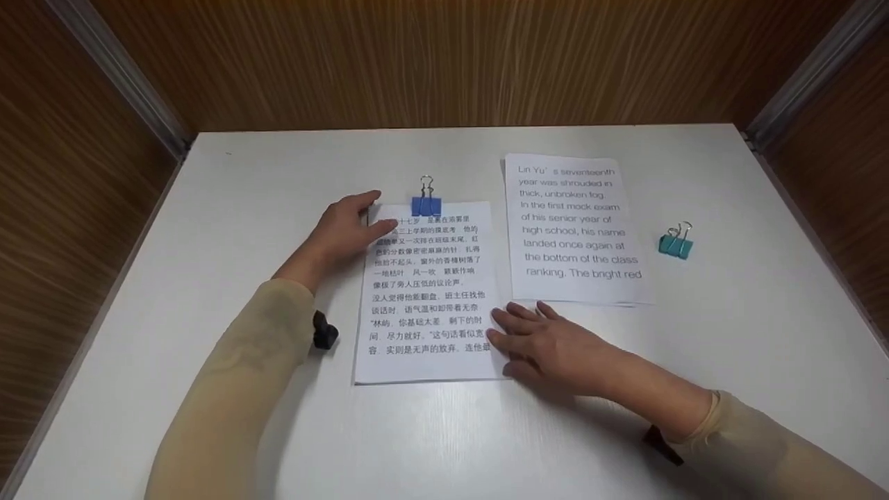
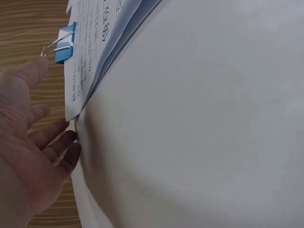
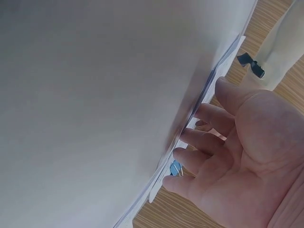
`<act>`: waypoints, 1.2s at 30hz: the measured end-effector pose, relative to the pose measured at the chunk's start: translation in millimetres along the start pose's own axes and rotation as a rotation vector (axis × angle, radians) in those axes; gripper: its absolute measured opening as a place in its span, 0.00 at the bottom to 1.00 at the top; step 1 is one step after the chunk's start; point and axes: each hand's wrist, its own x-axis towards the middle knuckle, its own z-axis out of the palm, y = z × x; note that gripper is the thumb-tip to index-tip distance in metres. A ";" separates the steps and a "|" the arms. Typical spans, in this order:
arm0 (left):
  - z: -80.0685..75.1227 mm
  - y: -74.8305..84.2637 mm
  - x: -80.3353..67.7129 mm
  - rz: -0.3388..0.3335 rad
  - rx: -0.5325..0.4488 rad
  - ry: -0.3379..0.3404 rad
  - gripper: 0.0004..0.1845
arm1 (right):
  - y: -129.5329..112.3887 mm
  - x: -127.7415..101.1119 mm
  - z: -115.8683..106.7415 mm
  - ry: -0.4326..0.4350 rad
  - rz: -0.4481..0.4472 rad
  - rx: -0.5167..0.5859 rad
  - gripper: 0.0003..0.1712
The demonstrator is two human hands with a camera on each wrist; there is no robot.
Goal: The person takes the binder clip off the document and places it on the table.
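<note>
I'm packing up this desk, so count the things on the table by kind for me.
Paper stacks: 2, Chinese one, English one
Binder clips: 2, blue clip on the Chinese stack, teal clip lying loose
Total: 4

Both arms wear thin, close-fitting sleeves of pale beige, slightly sheer fabric, ending at the wrists. The left hand (image 1: 345,232) and right hand (image 1: 555,344) are bare. A small black strap piece sticks out beneath each wrist.

The right hand (image 1: 549,344) covers the lower right corner of the Chinese-text stack (image 1: 427,292). Both sleeves run off the frame's bottom edge.
</note>
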 end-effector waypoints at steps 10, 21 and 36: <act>5.9 1.8 3.9 0.013 0.067 -0.029 0.45 | 1.0 -1.2 -0.3 0.005 0.003 -0.001 0.33; 7.8 9.4 2.1 -0.025 -0.073 0.047 0.41 | 0.0 0.4 -0.3 0.004 0.001 -0.006 0.32; 1.6 9.4 -6.2 -0.044 -0.339 -0.004 0.25 | -1.3 0.2 -2.0 -0.014 0.029 0.025 0.33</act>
